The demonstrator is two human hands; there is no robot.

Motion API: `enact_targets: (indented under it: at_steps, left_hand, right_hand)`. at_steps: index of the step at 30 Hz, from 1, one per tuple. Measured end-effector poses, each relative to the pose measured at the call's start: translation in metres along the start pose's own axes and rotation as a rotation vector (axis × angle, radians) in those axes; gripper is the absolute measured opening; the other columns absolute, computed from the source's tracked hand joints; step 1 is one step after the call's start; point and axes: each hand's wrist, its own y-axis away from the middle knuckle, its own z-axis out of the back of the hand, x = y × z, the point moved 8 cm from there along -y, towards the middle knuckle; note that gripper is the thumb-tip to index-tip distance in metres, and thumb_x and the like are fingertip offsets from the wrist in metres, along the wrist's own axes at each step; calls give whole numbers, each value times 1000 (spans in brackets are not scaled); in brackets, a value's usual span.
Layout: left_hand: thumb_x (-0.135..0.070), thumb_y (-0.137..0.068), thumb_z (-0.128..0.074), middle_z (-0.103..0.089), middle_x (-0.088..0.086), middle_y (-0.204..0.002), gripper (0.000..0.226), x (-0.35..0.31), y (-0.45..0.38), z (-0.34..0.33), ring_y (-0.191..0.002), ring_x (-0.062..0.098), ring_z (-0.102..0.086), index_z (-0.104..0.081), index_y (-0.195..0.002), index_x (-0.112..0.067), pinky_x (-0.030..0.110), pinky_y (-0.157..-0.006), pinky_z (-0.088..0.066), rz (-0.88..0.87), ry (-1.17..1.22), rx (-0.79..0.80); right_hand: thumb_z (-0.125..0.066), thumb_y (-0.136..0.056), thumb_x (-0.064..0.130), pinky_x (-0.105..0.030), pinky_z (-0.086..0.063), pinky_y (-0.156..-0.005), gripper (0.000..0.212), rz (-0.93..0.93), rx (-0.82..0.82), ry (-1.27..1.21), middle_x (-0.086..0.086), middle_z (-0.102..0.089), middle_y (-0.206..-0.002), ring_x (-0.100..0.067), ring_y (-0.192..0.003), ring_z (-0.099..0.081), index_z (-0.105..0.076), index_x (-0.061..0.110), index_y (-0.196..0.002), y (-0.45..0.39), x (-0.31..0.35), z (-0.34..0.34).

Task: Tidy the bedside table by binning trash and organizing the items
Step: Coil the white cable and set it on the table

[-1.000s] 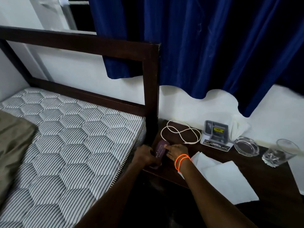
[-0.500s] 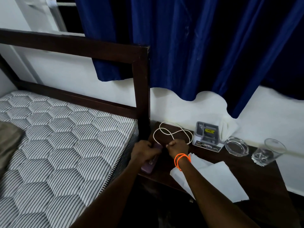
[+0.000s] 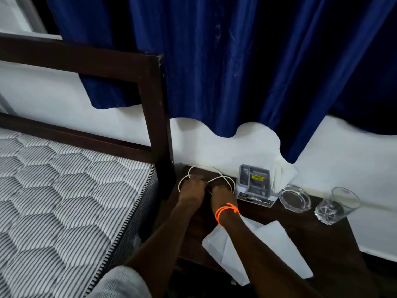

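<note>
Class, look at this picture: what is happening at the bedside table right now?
A person is working at the back left corner of the table, beside the bedpost. Both hands, left hand and right hand, are on the looped white cable; whether the fingers grip it cannot be told. To the right sit a grey box, a glass ashtray and a tumbler. White paper sheets lie at the front edge.
</note>
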Motion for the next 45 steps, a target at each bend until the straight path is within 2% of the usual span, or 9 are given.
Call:
enact_targets:
  at_steps: [3, 7, 12, 18, 26, 33, 37, 40, 45]
  left_hand:
    - [-20, -95, -51, -59, 6, -136, 33, -3, -10, -9, -132, 27, -50, -71, -121, -14, 41, -106, -43, -34, -56, 45]
    - [-23, -96, -47, -64, 6, -122, 31, -11, -15, -6, -122, 27, -54, -73, -112, -16, 41, -95, -45, -70, -127, -17]
    - [-22, -100, -42, -58, 7, -132, 32, -14, -15, -10, -130, 28, -48, -65, -122, -16, 41, -104, -36, -138, -139, 6]
    - [-21, -97, -47, -55, -2, -142, 38, 8, -19, -11, -137, 20, -45, -57, -133, -25, 37, -108, -30, -18, -12, 6]
    - [-20, -93, -50, -64, -1, -121, 23, 7, -18, -3, -123, 21, -54, -66, -107, -22, 39, -99, -30, -1, -32, -9]
    - [-23, -92, -52, -64, -2, -122, 22, 11, -12, 15, -123, 19, -53, -66, -109, -24, 36, -98, -28, -67, -59, -55]
    - [-26, -89, -61, -67, -2, -109, 16, 9, -12, 46, -114, 20, -58, -72, -101, -25, 35, -92, -33, -98, -7, -135]
    - [-19, -89, -61, -63, -1, -99, 14, 6, -11, 78, -107, 21, -58, -73, -93, -24, 34, -87, -32, -116, 68, -175]
    - [-17, -94, -60, -63, -2, -102, 14, 7, -2, 148, -105, 19, -57, -72, -96, -24, 37, -89, -34, -120, 165, -311]
  right_hand:
    - [-36, -100, 14, -42, -51, -93, 33, -3, 17, -34, -17, -61, -123, -35, -114, -63, -64, 9, -117, -4, -2, -5]
    - [-42, -95, 12, -41, -52, -92, 30, 14, 10, -118, -16, -64, -119, -35, -109, -65, -67, 11, -111, -8, -6, -9]
    - [-42, -97, 16, -41, -50, -96, 31, 10, 65, -110, -18, -61, -126, -35, -115, -63, -65, 11, -118, -9, -9, -9]
    - [-48, -97, 15, -42, -48, -98, 29, -1, 128, -25, -21, -46, -137, -38, -119, -58, -57, 5, -122, -13, -16, -18]
    - [-50, -94, 12, -43, -49, -97, 40, -24, 104, -41, -21, -48, -138, -37, -122, -58, -47, 4, -134, -18, -18, -17]
    - [-58, -84, 9, -38, -50, -86, 19, 53, -4, -103, -17, -64, -115, -35, -110, -62, -59, 9, -104, -14, -15, -1]
    - [-61, -82, 6, -37, -51, -86, 21, 80, -40, -162, -16, -64, -113, -36, -107, -63, -60, 11, -102, -13, -10, 15]
    - [-62, -81, 12, -38, -54, -85, 20, 82, -83, -192, -15, -66, -110, -37, -104, -65, -67, 15, -100, -9, -8, 32]
    - [-59, -82, 8, -36, -52, -80, 16, 91, -189, -293, -21, -65, -101, -39, -95, -66, -73, 10, -90, 6, 0, 79]
